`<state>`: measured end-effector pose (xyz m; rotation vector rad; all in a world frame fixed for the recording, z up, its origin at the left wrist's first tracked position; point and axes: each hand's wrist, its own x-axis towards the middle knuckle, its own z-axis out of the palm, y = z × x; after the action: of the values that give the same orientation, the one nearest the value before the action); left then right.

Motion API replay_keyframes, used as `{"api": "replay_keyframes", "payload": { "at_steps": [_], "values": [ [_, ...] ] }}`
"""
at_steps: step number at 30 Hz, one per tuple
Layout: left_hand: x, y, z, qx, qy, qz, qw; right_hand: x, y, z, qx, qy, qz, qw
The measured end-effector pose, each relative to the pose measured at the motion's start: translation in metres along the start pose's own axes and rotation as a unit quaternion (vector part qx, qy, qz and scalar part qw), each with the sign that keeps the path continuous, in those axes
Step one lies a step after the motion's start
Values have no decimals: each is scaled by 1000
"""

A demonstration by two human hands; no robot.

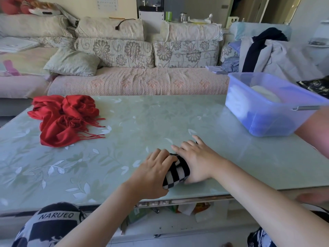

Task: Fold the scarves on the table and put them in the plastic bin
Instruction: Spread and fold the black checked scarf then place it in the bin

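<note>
Hands clamp a folded checkered scarf (177, 172) near the table (160, 118) front edge: left hand (153, 173) and right hand (197, 163) both gripping it. Red scarf (62, 120) bunched far left; plastic bin (270, 104) far right, contents probably folded cloth. Middle open.

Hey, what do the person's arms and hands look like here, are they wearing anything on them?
Both forearms are bare, with no sleeves in view. The left hand and right hand wear no gloves, and no rings, watch or bracelet show. The fingers are uncovered.
</note>
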<state>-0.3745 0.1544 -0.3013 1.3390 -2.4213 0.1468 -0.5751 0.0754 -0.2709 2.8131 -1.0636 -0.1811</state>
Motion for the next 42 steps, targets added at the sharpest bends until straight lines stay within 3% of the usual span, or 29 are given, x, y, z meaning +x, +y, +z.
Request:
{"api": "replay_keyframes", "payload": {
  "at_steps": [4, 7, 11, 18, 21, 29, 35, 38, 42],
  "values": [
    [1, 4, -1, 48, -49, -65, 995, 1, -3, 7, 15, 61, -33, 997],
    [2, 3, 3, 67, -51, -69, 994, -1, -4, 9, 57, 15, -6, 998],
    [-1, 4, 5, 7, -46, -94, 994, -8, -8, 7, 45, 0, 46, 998],
    [1, 2, 4, -36, 7, -47, 998, -36, -7, 13, 101, 23, 47, 994],
    [24, 10, -2, -38, 22, -8, 999, -54, 12, 12, 127, 68, 54, 988],
    [168, 48, -38, -62, 141, 40, 987, -93, 139, -58, 51, 223, 88, 970],
    [317, 80, -60, -14, 214, 100, 972, -127, 265, -124, -54, 261, 144, 953],
    [380, 97, -48, -63, 173, 88, 979, -135, 322, -136, -45, 230, 185, 954],
    [446, 109, -16, -122, 51, 55, 990, -132, 385, -120, 66, 138, 246, 957]
  ]
}}
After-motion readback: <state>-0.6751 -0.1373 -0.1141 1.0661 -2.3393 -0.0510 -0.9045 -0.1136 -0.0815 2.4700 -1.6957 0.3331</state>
